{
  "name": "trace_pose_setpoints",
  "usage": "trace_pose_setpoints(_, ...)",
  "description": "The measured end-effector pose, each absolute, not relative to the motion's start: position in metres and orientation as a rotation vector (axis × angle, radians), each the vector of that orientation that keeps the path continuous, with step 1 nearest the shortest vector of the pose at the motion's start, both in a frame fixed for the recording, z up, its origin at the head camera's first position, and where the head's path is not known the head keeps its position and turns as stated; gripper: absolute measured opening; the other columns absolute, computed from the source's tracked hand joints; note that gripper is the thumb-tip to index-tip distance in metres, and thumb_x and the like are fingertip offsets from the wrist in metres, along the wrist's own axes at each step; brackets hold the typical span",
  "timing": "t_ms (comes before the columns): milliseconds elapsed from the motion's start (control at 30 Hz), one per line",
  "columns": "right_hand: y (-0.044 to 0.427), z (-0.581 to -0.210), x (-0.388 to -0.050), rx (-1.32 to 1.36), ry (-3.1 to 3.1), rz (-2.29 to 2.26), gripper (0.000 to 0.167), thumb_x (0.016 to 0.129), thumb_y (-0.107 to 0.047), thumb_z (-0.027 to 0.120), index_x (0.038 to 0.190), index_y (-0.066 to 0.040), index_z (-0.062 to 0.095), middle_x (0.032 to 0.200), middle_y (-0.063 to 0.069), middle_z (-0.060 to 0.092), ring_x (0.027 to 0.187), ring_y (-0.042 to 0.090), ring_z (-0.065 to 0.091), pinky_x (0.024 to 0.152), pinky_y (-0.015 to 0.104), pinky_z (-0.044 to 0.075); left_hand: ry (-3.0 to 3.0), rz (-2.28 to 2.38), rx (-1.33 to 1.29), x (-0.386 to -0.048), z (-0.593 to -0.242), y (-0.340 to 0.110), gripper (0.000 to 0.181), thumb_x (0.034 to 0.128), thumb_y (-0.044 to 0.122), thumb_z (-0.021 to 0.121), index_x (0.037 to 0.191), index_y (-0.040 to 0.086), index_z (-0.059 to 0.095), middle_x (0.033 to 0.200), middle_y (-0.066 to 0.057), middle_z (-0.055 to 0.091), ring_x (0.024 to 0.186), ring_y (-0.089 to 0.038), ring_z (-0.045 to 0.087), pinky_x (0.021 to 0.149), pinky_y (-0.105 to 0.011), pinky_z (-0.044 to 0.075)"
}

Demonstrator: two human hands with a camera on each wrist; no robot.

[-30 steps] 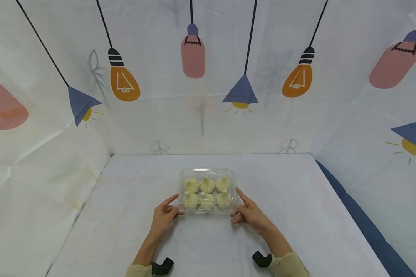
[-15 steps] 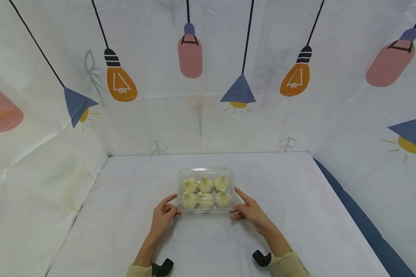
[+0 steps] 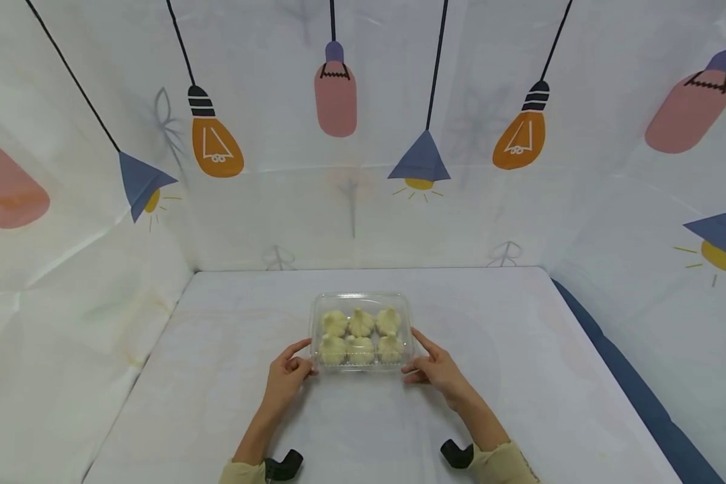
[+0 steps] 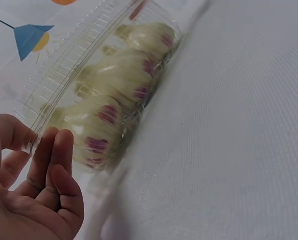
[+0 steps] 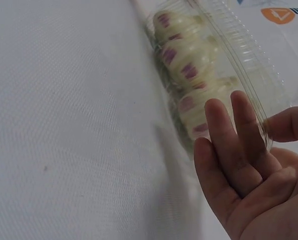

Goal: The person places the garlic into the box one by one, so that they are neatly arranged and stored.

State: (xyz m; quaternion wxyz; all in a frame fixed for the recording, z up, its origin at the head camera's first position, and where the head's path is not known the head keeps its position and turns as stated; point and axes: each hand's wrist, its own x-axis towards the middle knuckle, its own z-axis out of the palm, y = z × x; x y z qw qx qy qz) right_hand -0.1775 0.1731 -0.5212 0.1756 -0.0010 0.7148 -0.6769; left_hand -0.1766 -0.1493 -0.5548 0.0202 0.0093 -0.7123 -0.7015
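In the head view a clear plastic clamshell box (image 3: 363,300) lies lid on, mid-table. Through its walls show several pale yellow, garlic-shaped lumps (image 3: 360,351) in two rows; purple marks on the lumps (image 4: 96,145) appear in the wrist views. My left hand (image 3: 286,378) pinches the near left part of the rim between thumb and fingers. On the opposite side my right hand (image 3: 438,378) pinches the rim (image 5: 261,127), its fingers in front of the box wall. Whether the box bottom is lifted off the table I cannot tell.
A white cloth covers the table (image 3: 230,323). White sheets printed with hanging lamps and bulbs (image 3: 218,148) enclose it at the back and both sides. Dark blue cloth (image 3: 623,376) runs along the right edge. Black wrist mounts (image 3: 284,465) sit at the sleeves.
The head view shifts slightly and returns. Both hands keep their hold on the box rim, and the box stays in essentially the same place.
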Motion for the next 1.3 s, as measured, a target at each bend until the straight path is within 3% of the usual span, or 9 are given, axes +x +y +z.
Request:
trace_pose_setpoints(133, 0.173, -0.519, -0.178, -0.011, 2.031, -1.914, 0.068, 0.096, 0.002, 0.05, 0.156, -0.01, 0.019, 0.094, 0.031, 0.067, 0.088, 0.049, 0.064, 0.083, 0.05, 0.051, -2.214, -2.179, 0.007, -0.176, -0.557, -0.15, 0.044, 0.0887, -0.009, 0.059, 0.131, 0.002, 0.058, 0.07, -0.016, 0.064, 0.068, -0.02, 0.065, 0.067, -0.033, 0.054)
trace_pose_setpoints(400, 0.175, -0.53, -0.182, -0.027, 2.116, -1.884, 0.068, 0.096, -0.006, 0.055, 0.156, -0.016, 0.024, 0.093, 0.025, 0.069, 0.085, 0.039, 0.068, 0.081, 0.044, 0.052, -2.25, -2.152, -0.044, -0.181, -0.558, -0.153, 0.043, 0.0911, -0.005, 0.059, 0.134, 0.003, 0.056, 0.071, -0.017, 0.064, 0.068, -0.022, 0.065, 0.066, -0.032, 0.054)
trace_pose_setpoints(667, 0.185, -0.521, -0.185, -0.045, 2.339, -1.78, 0.051, 0.097, -0.006, 0.053, 0.147, -0.005, 0.04, 0.096, 0.021, 0.067, 0.081, 0.036, 0.067, 0.079, 0.045, 0.052, -2.458, -1.991, -0.22, -0.174, -0.528, -0.166, 0.044, 0.0985, 0.002, 0.054, 0.141, -0.002, 0.046, 0.084, -0.028, 0.063, 0.083, -0.045, 0.063, 0.075, -0.045, 0.053)
trace_pose_setpoints(867, 0.195, -0.513, -0.197, -0.021, 2.591, -1.597, 0.038, 0.098, -0.011, 0.055, 0.136, -0.003, 0.054, 0.1, 0.015, 0.068, 0.084, 0.029, 0.067, 0.073, 0.04, 0.052, -2.558, -1.733, -0.254, -0.193, -0.544, -0.197, 0.045, 0.0976, 0.014, 0.061, 0.14, 0.006, 0.05, 0.085, -0.018, 0.066, 0.079, -0.034, 0.064, 0.065, -0.034, 0.051)
trace_pose_setpoints(967, 0.203, -0.503, -0.203, -0.074, 2.721, -1.46, 0.035, 0.098, -0.015, 0.057, 0.132, -0.005, 0.058, 0.104, 0.013, 0.067, 0.09, 0.028, 0.065, 0.069, 0.037, 0.049, -2.627, -1.569, -0.258, -0.199, -0.533, -0.211, 0.044, 0.0966, 0.015, 0.062, 0.139, 0.01, 0.052, 0.085, -0.013, 0.066, 0.074, -0.029, 0.062, 0.058, -0.029, 0.046)
trace_pose_setpoints(1167, 0.224, -0.482, -0.214, -0.259, 2.939, -1.287, 0.03, 0.099, -0.014, 0.057, 0.126, -0.005, 0.061, 0.115, 0.014, 0.065, 0.103, 0.031, 0.061, 0.08, 0.043, 0.051, -2.751, -1.204, -0.301, -0.211, -0.504, -0.241, 0.038, 0.0962, 0.02, 0.063, 0.134, 0.014, 0.058, 0.085, -0.004, 0.065, 0.071, -0.018, 0.059, 0.058, -0.032, 0.046)
trace_pose_setpoints(1300, 0.237, -0.47, -0.22, -0.379, 3.041, -1.197, 0.031, 0.098, -0.011, 0.056, 0.128, -0.001, 0.059, 0.12, 0.019, 0.063, 0.108, 0.036, 0.059, 0.085, 0.049, 0.048, -2.796, -0.961, -0.32, -0.216, -0.489, -0.262, 0.038, 0.0966, 0.023, 0.062, 0.132, 0.011, 0.059, 0.093, -0.006, 0.068, 0.083, -0.023, 0.064, 0.065, -0.04, 0.05)
